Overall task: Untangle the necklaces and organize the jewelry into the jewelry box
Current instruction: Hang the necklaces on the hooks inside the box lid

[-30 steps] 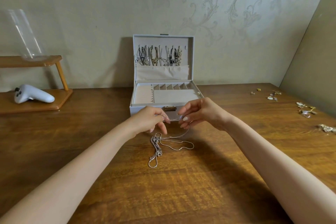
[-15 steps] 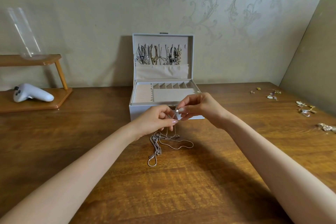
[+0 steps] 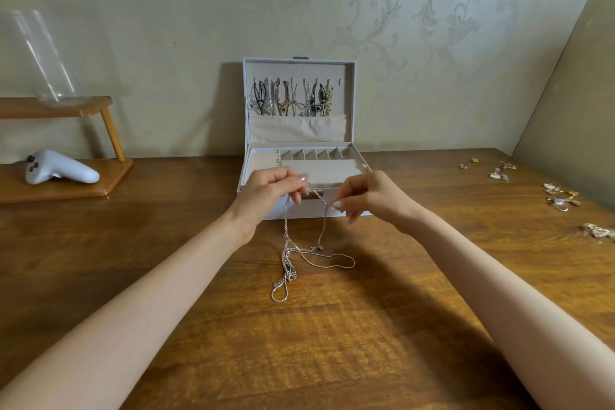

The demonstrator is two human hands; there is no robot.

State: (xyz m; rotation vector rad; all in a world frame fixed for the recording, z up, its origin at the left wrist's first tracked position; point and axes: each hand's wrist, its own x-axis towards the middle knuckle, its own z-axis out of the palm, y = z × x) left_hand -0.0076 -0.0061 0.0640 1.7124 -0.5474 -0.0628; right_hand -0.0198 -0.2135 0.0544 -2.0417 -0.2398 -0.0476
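The left hand (image 3: 269, 193) and right hand (image 3: 369, 196) each pinch a chain of the tangled necklaces (image 3: 289, 263), which trail onto the table (image 3: 332, 343) before the jewelry box (image 3: 299, 70) at twelve o'clock. Loose earrings (image 3: 562, 198) hug the three o'clock edge; wood stretches toward six.

A brown wooden table (image 3: 332, 343) fills the lower half of the frame. At centre, near the far edge, stands a white jewelry box (image 3: 304, 212) with its lid raised. In front of it the lower loops of the silver necklaces (image 3: 288, 271) lie tangled on the wood. Small jewelry pieces (image 3: 562, 198) lie scattered along the right edge. At left sits a two-tier wooden shelf (image 3: 66, 191), with a white controller (image 3: 60, 171) on its base.
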